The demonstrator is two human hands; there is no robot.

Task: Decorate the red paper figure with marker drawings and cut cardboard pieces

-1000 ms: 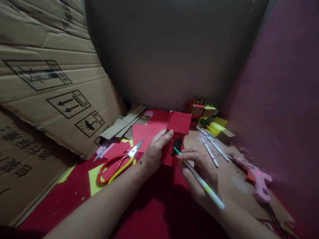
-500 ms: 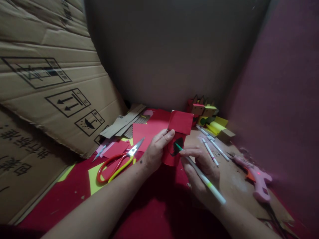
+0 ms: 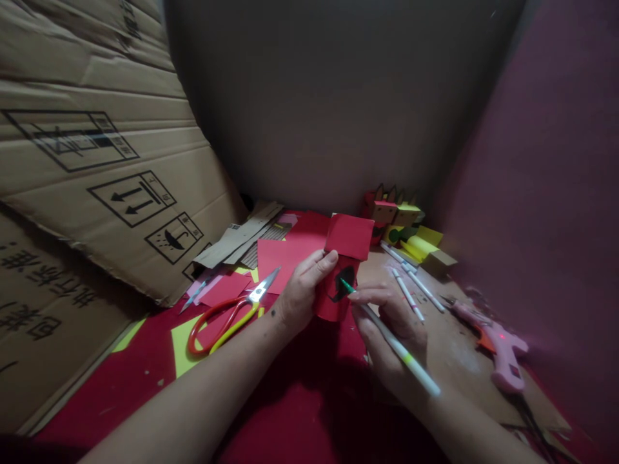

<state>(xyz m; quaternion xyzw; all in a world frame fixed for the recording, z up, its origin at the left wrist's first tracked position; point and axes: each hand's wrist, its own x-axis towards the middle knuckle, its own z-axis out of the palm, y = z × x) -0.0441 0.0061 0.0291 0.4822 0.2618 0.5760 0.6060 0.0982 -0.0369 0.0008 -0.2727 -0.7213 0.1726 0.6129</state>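
My left hand [image 3: 304, 287] grips a red paper figure [image 3: 331, 303], a tube body topped by a square red head, thumb pressed on its front. A dark patch [image 3: 344, 283] marks the front of the tube. Pinched in my right hand [image 3: 394, 332] is a white marker pen [image 3: 399, 351] with a green tip and a yellow-green band. Its tip meets the dark patch. Left of my left hand lie scissors [image 3: 236, 316] with red and yellow handles, blades pointing away from me. The far side of the tube is hidden.
Cardboard strips [image 3: 236, 235] and red paper sheets [image 3: 285, 261] lie behind my left hand. To the right are several marker pens [image 3: 409, 295], a pink glue gun [image 3: 503, 348] with a red light, and finished paper animals [image 3: 387, 209]. A large cardboard box [image 3: 97, 154] walls the left.
The red figure has shifted very slightly to the left in my left hand. The marker's tip stays at the dark patch; little else differs.
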